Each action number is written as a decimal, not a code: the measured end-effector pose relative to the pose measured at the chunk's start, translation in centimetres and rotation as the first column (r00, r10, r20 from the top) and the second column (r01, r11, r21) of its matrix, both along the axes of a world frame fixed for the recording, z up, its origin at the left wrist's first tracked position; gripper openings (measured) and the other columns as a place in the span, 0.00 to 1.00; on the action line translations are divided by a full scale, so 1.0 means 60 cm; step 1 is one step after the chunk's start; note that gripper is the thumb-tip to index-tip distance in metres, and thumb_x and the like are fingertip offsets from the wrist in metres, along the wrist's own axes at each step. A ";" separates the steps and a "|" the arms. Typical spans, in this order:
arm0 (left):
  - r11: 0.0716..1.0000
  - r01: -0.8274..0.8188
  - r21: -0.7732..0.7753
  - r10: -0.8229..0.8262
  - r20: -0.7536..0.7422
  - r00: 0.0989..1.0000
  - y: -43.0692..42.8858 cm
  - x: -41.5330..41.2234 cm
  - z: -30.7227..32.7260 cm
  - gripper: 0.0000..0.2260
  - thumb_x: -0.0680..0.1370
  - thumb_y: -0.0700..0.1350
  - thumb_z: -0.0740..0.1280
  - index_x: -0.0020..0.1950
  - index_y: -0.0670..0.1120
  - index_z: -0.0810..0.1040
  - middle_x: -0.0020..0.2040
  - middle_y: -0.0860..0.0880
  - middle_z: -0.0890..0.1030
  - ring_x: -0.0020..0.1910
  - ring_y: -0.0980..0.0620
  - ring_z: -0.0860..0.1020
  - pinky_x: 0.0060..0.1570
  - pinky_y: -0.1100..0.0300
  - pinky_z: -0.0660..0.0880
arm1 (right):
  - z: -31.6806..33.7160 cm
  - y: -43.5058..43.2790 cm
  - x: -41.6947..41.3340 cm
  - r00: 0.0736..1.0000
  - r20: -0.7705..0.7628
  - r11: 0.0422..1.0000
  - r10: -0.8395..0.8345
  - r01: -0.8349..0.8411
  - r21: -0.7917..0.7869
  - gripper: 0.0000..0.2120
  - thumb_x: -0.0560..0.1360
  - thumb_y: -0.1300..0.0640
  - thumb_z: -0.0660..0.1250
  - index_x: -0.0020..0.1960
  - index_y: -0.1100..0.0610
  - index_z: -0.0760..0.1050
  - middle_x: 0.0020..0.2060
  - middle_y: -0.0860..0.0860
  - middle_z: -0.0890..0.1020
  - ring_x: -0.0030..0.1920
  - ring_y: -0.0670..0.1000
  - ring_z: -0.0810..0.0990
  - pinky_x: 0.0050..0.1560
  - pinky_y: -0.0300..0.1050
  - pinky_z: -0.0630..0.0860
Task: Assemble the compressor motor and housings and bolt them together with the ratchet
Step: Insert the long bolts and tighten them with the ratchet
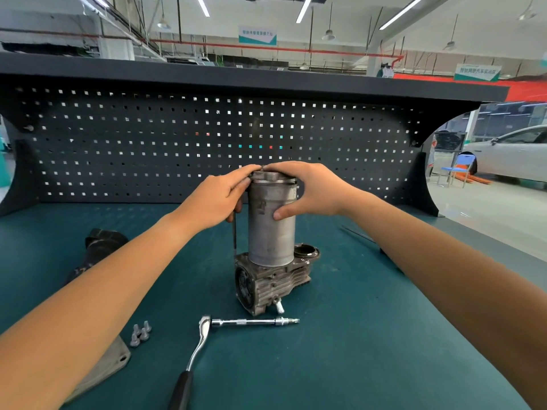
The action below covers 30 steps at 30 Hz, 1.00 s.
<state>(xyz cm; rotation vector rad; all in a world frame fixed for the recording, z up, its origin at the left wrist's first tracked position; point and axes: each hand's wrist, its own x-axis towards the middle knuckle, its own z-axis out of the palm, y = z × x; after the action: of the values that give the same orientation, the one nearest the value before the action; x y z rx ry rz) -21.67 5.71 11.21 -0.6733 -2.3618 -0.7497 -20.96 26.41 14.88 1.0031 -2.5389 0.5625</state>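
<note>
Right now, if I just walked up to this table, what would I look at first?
First you'd notice the tall grey metal cylinder standing upright in the middle of the green table, with the left hand and the right hand on its top end. It sits on a ribbed metal housing. Nearer you lie a shiny ratchet and, to its left, a little bunch of bolts.
</note>
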 end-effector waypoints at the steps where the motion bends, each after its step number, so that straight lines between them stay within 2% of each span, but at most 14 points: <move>1: 1.000 0.001 0.002 -0.001 0.000 1.000 0.000 0.001 0.001 0.17 0.83 0.45 0.53 0.71 0.58 0.65 0.30 0.53 0.77 0.23 0.59 0.75 0.29 0.72 0.71 | -0.002 0.000 0.000 1.000 0.001 1.000 -0.001 0.001 -0.012 0.39 0.64 0.51 0.78 0.71 0.50 0.65 0.67 0.46 0.72 0.66 0.46 0.70 0.63 0.37 0.64; 6: 1.000 0.001 0.007 -0.001 0.002 1.000 0.003 0.003 0.002 0.18 0.83 0.45 0.53 0.71 0.57 0.65 0.30 0.53 0.76 0.23 0.59 0.75 0.29 0.72 0.71 | -0.006 0.000 0.002 1.000 0.009 0.999 0.000 0.000 -0.039 0.39 0.63 0.51 0.78 0.71 0.50 0.66 0.66 0.45 0.73 0.65 0.47 0.70 0.66 0.43 0.65; 17: 0.999 0.013 0.037 -0.016 0.090 0.996 0.002 0.003 0.013 0.17 0.82 0.47 0.53 0.70 0.60 0.65 0.31 0.51 0.77 0.22 0.60 0.75 0.28 0.74 0.69 | -0.018 0.001 0.006 1.000 -0.001 0.992 0.001 -0.002 -0.129 0.39 0.63 0.52 0.79 0.70 0.51 0.67 0.65 0.46 0.74 0.65 0.46 0.71 0.65 0.39 0.65; 25: 0.994 0.003 0.105 -0.005 0.015 1.000 0.012 0.005 -0.002 0.17 0.82 0.45 0.54 0.70 0.56 0.68 0.29 0.51 0.77 0.21 0.58 0.74 0.27 0.73 0.69 | -0.009 0.002 0.002 1.000 0.019 0.997 -0.018 0.019 -0.072 0.39 0.64 0.51 0.78 0.71 0.51 0.66 0.66 0.46 0.73 0.66 0.47 0.70 0.65 0.40 0.65; 30: 0.992 0.005 0.128 -0.003 -0.016 1.000 0.014 0.006 -0.005 0.16 0.82 0.45 0.54 0.69 0.54 0.69 0.29 0.52 0.76 0.21 0.58 0.75 0.28 0.73 0.70 | -0.006 0.001 0.001 1.000 0.001 0.999 -0.019 0.019 -0.044 0.39 0.64 0.51 0.78 0.71 0.51 0.66 0.66 0.47 0.73 0.66 0.47 0.70 0.62 0.37 0.63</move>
<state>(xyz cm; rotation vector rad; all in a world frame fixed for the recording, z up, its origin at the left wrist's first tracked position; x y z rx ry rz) -21.31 6.55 10.92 -0.6274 -2.2760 -0.8857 -20.88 26.45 14.53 0.9625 -2.5230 0.6107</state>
